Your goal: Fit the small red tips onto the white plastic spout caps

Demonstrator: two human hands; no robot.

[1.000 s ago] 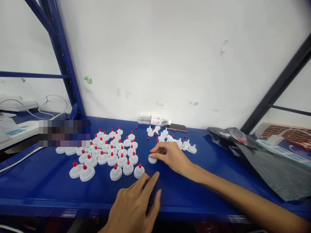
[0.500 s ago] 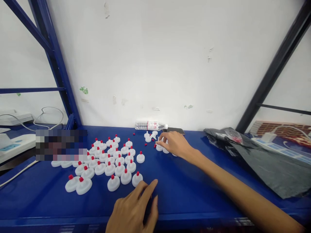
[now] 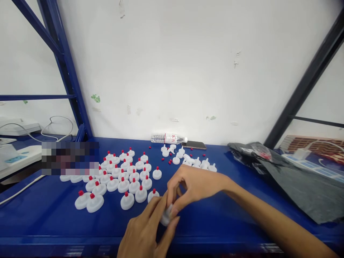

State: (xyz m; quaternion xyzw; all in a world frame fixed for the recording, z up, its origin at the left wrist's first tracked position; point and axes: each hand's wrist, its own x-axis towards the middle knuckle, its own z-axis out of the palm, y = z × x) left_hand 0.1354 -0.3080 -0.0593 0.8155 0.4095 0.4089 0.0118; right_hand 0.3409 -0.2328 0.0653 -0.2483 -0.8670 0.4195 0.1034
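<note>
Near the table's front edge, a white plastic nozzle cap [image 3: 165, 218] sits between my two hands, partly hidden by fingers. My left hand [image 3: 145, 227] has its thumb and forefinger closed around the cap's sides. From above, my right hand [image 3: 193, 186] pinches the cap at its upper part; whether a red tip is there I cannot tell. To the left stand many white caps with red tips [image 3: 141, 194], upright in a loose group. Beyond my right hand lie several white nozzle caps without red tips [image 3: 204, 164], with small loose red tips [image 3: 170, 162] scattered around them.
A clear plastic bottle [image 3: 169, 138] lies along the wall, beside a dark phone [image 3: 194, 145]. Black plastic bags [image 3: 290, 186] cover the table's right side. A power strip [image 3: 21, 157] and white cables are at far left. Blue metal posts [image 3: 68, 71] frame the table.
My right hand has come from the cap pile at the back to my left hand, bringing a white nozzle cap. My left hand's fingers now meet that cap. The view has shifted slightly.
</note>
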